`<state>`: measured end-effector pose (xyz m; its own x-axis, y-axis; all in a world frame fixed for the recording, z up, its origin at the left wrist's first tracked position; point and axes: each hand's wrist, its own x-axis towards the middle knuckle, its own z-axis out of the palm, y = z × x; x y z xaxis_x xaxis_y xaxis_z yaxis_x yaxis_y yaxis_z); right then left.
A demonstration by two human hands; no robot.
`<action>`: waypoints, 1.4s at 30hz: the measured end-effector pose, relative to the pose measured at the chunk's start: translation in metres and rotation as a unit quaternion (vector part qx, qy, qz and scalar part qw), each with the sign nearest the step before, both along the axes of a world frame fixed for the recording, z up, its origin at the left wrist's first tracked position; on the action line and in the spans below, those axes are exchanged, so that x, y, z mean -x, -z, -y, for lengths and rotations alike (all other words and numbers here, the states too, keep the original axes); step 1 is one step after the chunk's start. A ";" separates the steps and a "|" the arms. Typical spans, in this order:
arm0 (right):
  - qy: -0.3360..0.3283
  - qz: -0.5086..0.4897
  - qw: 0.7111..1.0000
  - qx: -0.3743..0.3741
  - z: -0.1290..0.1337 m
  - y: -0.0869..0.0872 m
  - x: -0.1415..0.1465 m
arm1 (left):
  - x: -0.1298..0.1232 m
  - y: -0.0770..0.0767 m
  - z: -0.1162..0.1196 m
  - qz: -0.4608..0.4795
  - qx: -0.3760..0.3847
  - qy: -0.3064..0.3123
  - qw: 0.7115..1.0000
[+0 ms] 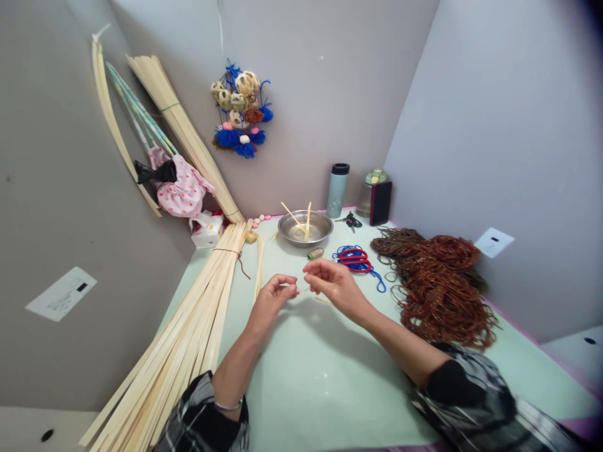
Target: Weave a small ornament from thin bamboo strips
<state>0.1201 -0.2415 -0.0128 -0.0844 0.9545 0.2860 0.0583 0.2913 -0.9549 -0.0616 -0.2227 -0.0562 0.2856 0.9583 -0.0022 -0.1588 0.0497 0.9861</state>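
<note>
Grey walls (320, 125) are set around a pale green desk (306, 389), trimmed in pink along its far and right edges. Over the middle of the desk, toward the far edge, a thin pale sliver (304, 290) is seen between the left hand (273, 298) and the right hand (336, 289). On each hand, thumb and forefinger are brought close together; by which of them the sliver is pinched, if by either, cannot be told.

Little appears to have been done as yet: no woven form can be made out at the fingertips, and any shaping of the sliver seems left. Most of the material is judged unused, since a large bundle of strips (188, 351) is laid along the left edge, bound near its far end. Two pale pieces (308, 221) are propped in a metal bowl (286, 233) near the far edge.

Straw-coloured and slight, the sliver is too small for its texture to be read. By contrast, the bundled strips are seen to be flat, long and cream-toned.
</note>
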 end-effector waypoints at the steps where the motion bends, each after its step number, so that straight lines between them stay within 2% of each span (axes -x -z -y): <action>1: 0.025 0.022 0.998 -0.056 0.006 -0.018 -0.002 | 0.001 0.000 -0.001 0.008 0.001 -0.015 1.000; 3: 0.091 0.069 0.975 -0.192 0.014 -0.059 -0.008 | 0.003 -0.001 -0.003 0.021 0.004 -0.060 0.998; 5: 0.164 0.077 0.931 -0.318 0.007 -0.098 -0.017 | 0.007 0.000 -0.007 0.026 0.005 -0.105 0.994; 7: 0.244 0.067 0.887 -0.386 -0.019 -0.121 -0.029 | 0.013 0.002 -0.012 0.018 -0.001 -0.133 0.991; 8: 0.282 0.082 0.875 -0.384 -0.037 -0.124 -0.036 | 0.016 0.003 -0.014 0.008 -0.007 -0.142 0.990; 9: 0.304 0.134 0.883 -0.333 -0.057 -0.120 -0.043 | 0.019 0.004 -0.017 -0.007 -0.013 -0.149 0.989; 10: 0.295 0.223 0.895 -0.249 -0.076 -0.112 -0.049 | 0.022 0.005 -0.019 -0.023 -0.018 -0.154 0.988; 11: 0.249 0.326 0.898 -0.158 -0.093 -0.099 -0.056 | 0.025 0.005 -0.021 -0.042 -0.023 -0.157 0.986; 13: 0.201 0.378 0.898 -0.095 -0.111 -0.065 -0.065 | 0.029 0.005 -0.023 -0.093 -0.036 -0.161 0.982; 14: 0.181 0.392 0.898 -0.080 -0.112 -0.047 -0.067 | 0.031 0.004 -0.024 -0.126 -0.050 -0.165 0.977; 17: 0.115 0.410 0.903 -0.057 -0.087 -0.003 -0.063 | 0.036 0.004 -0.025 -0.255 -0.116 -0.194 0.940; 19: 0.043 0.388 0.920 -0.033 -0.061 0.013 -0.054 | 0.039 0.006 -0.026 -0.352 -0.142 -0.208 0.902; 22: -0.020 0.361 0.932 -0.022 -0.031 0.018 -0.034 | 0.045 0.009 -0.027 -0.481 -0.135 -0.190 0.845; 23: -0.029 0.351 0.936 -0.017 -0.025 0.018 -0.028 | 0.047 0.010 -0.027 -0.504 -0.126 -0.177 0.836; 25: -0.041 0.327 0.944 -0.001 -0.018 0.019 -0.017 | 0.050 0.012 -0.028 -0.514 -0.101 -0.152 0.838; 30: -0.091 0.212 0.971 0.069 -0.014 0.033 0.001 | 0.053 0.011 -0.032 -0.426 -0.065 -0.140 0.892; 32: -0.126 0.168 0.972 0.108 -0.012 0.037 0.005 | 0.052 0.005 -0.031 -0.335 -0.048 -0.145 0.930; 35: -0.166 0.115 0.968 0.151 -0.009 0.037 0.008 | 0.044 -0.007 -0.025 -0.144 0.019 -0.123 0.982; 38: -0.180 0.059 0.966 0.175 -0.007 0.036 0.009 | 0.029 -0.011 -0.014 0.017 0.071 -0.067 0.995; 40: -0.184 0.019 0.966 0.183 -0.008 0.037 0.010 | 0.018 -0.008 -0.007 0.040 0.076 -0.009 0.996; 42: -0.187 -0.003 0.966 0.180 -0.008 0.039 0.011 | 0.009 -0.002 -0.003 0.027 0.057 0.022 0.998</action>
<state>0.1094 -0.2333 -0.0513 -0.4421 0.8951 -0.0581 0.0082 -0.0607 -0.9981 -0.0709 -0.2195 -0.0543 0.3310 0.9388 -0.0950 -0.2060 0.1702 0.9636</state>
